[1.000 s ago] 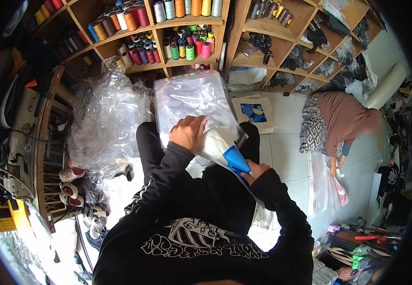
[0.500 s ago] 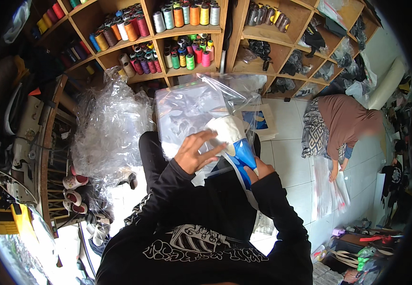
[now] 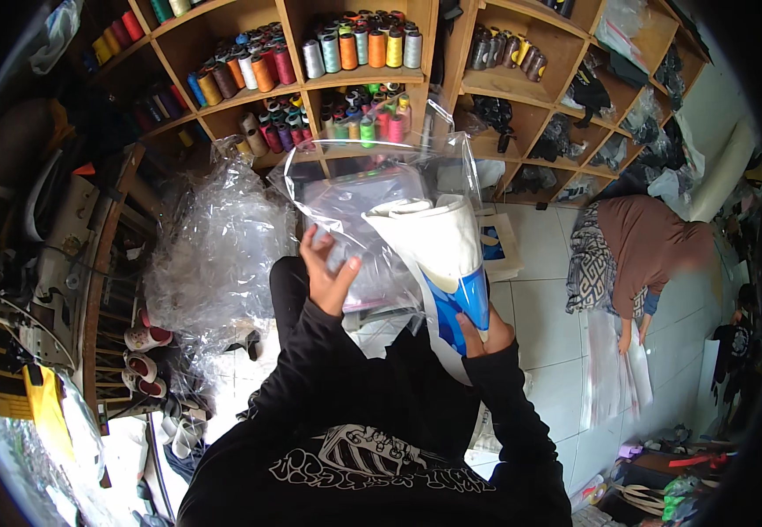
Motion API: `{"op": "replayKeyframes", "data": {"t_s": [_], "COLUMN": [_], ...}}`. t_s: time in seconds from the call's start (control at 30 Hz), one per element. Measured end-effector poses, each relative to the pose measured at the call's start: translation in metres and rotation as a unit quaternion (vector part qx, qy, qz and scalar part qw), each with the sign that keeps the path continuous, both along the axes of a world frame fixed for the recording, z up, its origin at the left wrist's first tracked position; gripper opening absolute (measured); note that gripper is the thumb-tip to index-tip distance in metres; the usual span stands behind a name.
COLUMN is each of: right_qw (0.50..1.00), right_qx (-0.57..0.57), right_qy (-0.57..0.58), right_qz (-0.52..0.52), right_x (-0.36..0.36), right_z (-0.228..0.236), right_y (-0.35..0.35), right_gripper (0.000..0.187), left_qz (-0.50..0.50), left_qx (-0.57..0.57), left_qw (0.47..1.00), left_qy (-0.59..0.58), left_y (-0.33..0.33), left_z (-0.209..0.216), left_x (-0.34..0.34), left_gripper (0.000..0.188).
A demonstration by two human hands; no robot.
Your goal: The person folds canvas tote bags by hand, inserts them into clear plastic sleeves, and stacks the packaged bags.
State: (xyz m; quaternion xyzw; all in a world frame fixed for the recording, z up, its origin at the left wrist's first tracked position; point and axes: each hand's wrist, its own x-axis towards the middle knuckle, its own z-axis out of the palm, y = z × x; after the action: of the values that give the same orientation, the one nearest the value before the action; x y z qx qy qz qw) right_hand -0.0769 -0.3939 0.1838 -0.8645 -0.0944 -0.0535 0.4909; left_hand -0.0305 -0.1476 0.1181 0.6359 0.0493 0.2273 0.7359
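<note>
A rolled cream canvas tote bag (image 3: 429, 237) with a blue printed panel stands up in front of me. My right hand (image 3: 484, 332) grips it low down, around the blue part. A large clear plastic bag (image 3: 354, 198) spreads around and beside the canvas; its glossy film makes it hard to tell which layers lie in front. My left hand (image 3: 330, 274) is at the near left side of this plastic, fingers and thumb spread apart. The palm seems to touch the film, without a closed grip.
Crumpled clear plastic (image 3: 214, 255) is heaped at the left. Another cream tote bag (image 3: 502, 246) lies on the tiled floor. Shelves of thread spools (image 3: 368, 48) stand ahead. At the right a person (image 3: 644, 250) bends over long pale strips (image 3: 613, 369). Shoes (image 3: 144, 364) sit at left.
My left hand has moved left, away from the canvas, and its fingers have spread. The rolled tote bag now stands more upright in my right hand, and the plastic bag's film has lifted and opened wider.
</note>
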Motion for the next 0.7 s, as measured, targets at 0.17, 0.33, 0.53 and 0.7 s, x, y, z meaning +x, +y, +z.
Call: {"op": "replayKeyframes", "data": {"t_s": [0.17, 0.33, 0.53, 0.7], "right_qw": [0.998, 0.983, 0.976, 0.972], "right_qx": [0.020, 0.044, -0.098, -0.131], "right_qy": [-0.038, -0.125, -0.189, 0.029], "right_qz": [0.043, 0.123, 0.056, 0.191], "right_x": [-0.005, 0.005, -0.034, -0.035], "right_z": [-0.009, -0.052, -0.062, -0.017], "right_y": [0.008, -0.011, -0.049, -0.108], "right_gripper": [0.030, 0.034, 0.050, 0.059], "left_qz": [-0.328, -0.377, -0.421, -0.463], "left_qx": [-0.167, -0.003, 0.165, 0.148], "left_qw": [0.927, 0.918, 0.878, 0.867], "left_qy": [-0.077, -0.123, -0.156, -0.110], "left_y": [0.001, 0.000, -0.013, -0.024], "left_z": [0.015, 0.015, 0.033, 0.033], "left_x": [0.005, 0.019, 0.014, 0.019], "left_gripper": [0.073, 0.047, 0.020, 0.022]}}
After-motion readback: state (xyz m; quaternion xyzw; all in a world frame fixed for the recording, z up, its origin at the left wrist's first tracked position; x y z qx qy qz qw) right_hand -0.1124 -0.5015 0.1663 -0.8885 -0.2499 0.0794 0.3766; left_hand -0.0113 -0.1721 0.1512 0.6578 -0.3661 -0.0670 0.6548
